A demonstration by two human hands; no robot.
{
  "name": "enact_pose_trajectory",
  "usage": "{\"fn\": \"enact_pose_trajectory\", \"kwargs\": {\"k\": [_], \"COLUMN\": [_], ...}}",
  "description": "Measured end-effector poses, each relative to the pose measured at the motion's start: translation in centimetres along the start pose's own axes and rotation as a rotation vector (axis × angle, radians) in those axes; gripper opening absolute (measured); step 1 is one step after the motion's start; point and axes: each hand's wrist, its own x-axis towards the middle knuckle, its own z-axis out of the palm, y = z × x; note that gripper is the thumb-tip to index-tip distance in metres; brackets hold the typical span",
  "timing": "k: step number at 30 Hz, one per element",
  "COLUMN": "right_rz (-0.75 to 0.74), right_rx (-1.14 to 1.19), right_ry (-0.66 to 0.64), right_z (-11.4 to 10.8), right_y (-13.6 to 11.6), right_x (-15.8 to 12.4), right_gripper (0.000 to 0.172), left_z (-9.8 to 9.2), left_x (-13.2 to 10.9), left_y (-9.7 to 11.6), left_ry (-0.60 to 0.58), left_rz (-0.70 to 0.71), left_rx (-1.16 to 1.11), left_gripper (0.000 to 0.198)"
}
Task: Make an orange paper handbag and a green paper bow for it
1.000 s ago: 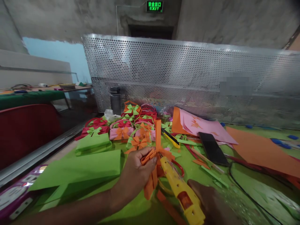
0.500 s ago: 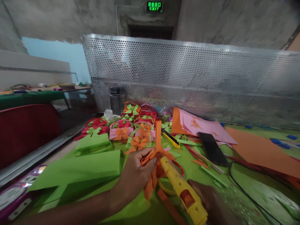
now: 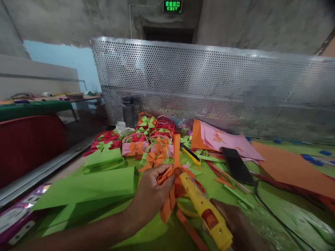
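Note:
My left hand [image 3: 155, 186] pinches a bundle of orange paper strips [image 3: 167, 207], some standing upright and others hanging below the fingers. From the right, my right hand [image 3: 227, 216] grips a yellow glue gun [image 3: 202, 205], its fingers partly hidden behind the tool's body. The gun's dark nozzle points up and left, at the orange paper just beside my left fingertips; whether it touches cannot be made out. Behind my hands stand several small paper bags [image 3: 134, 148] in pink, red and green with paper bows. A folded green paper sheet [image 3: 104, 186] lies left of my left wrist.
A black phone [image 3: 237, 165] lies to the right, near pink paper [image 3: 235, 139] and a large orange sheet [image 3: 293, 167]. A yellow cutter [image 3: 192, 156], paper scraps and a black cable [image 3: 277, 212] are close by. A dark bottle [image 3: 128, 113] stands before the perforated metal panel [image 3: 209, 83].
The glue gun has shifted very slightly to the right and down, with its nozzle still by the orange paper. My left hand holds the same place.

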Motion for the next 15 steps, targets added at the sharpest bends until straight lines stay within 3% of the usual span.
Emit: {"fn": "enact_pose_trajectory", "kwargs": {"k": [15], "right_rz": [-0.058], "right_rx": [-0.152], "right_ry": [0.032], "right_z": [0.34], "right_y": [-0.55], "right_x": [-0.11], "right_gripper": [0.013], "left_z": [-0.05], "left_x": [-0.05], "left_y": [-0.15], "left_ry": [0.000], "left_rz": [0.003], "left_rx": [-0.005], "left_gripper": [0.020]}}
